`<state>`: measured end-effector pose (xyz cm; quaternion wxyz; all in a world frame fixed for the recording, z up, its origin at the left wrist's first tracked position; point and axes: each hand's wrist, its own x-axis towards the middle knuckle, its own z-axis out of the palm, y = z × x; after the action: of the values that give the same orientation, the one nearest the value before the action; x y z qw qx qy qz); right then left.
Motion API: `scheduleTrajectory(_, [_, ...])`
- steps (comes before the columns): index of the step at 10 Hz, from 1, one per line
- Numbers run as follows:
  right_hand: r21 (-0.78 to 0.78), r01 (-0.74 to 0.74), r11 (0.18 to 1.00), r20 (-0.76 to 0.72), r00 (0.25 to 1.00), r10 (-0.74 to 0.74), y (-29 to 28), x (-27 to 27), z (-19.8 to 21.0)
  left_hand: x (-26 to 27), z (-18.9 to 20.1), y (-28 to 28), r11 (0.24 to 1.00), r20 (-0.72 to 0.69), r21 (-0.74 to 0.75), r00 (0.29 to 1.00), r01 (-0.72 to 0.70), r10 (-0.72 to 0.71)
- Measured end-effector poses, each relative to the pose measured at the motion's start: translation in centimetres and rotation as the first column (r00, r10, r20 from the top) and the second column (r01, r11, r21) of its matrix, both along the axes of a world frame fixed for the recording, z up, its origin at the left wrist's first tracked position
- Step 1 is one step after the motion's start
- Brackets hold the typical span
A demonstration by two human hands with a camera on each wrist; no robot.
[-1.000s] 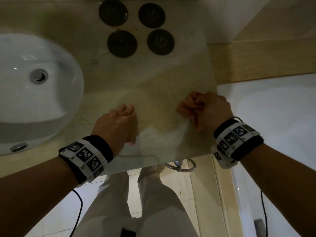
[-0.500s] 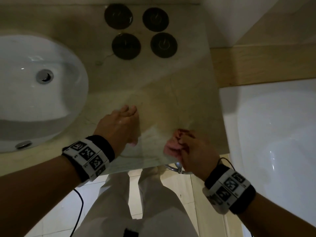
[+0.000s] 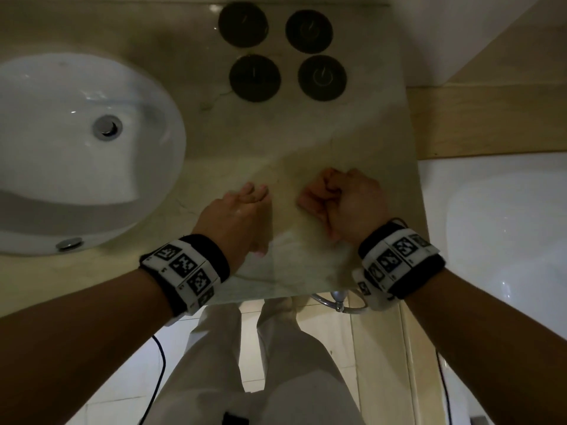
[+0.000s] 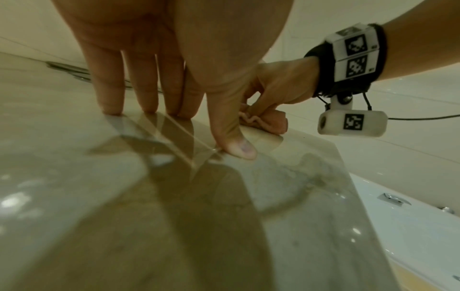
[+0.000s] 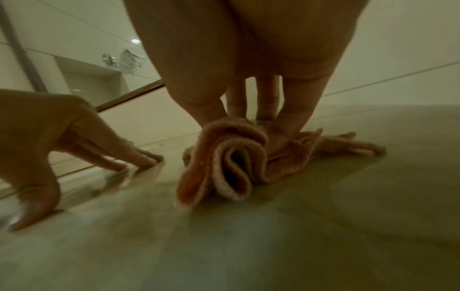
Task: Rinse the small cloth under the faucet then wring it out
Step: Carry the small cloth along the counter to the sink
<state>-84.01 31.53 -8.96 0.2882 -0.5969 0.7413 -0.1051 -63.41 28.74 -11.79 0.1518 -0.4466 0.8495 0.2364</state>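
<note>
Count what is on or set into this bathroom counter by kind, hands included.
Dark round discs: 4
Pink cloth: 1
White basin: 1
Hands: 2 (left hand with straight fingers on the counter, right hand gripping the cloth)
Total: 8

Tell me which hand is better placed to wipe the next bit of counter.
Right. The right hand grips the cloth, pressed on the counter. The left hand holds nothing; its straight fingers only rest on the counter beside it.
</note>
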Motion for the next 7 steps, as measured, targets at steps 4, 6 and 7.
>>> scheduleTrajectory(4, [-0.059,-0.361,0.931,-0.045,0.932,0.359,3.3,4.4,-2.6,4.8,0.4,2.2,0.997,-0.095,-0.057,0.995,-0.044,0.039])
scheduleTrajectory(6, [0.099,0.406,0.908,0.8,0.51,-0.316,-3.5,1.7,-3.1,7.6,-0.6,2.0,0.983,-0.108,0.049,0.978,-0.175,0.18])
scheduleTrajectory(7, [0.015,0.034,0.999,0.059,0.998,-0.035,-7.2,3.8,-2.1,8.5,0.0,1.3,0.976,-0.09,0.059,0.972,-0.211,0.216])
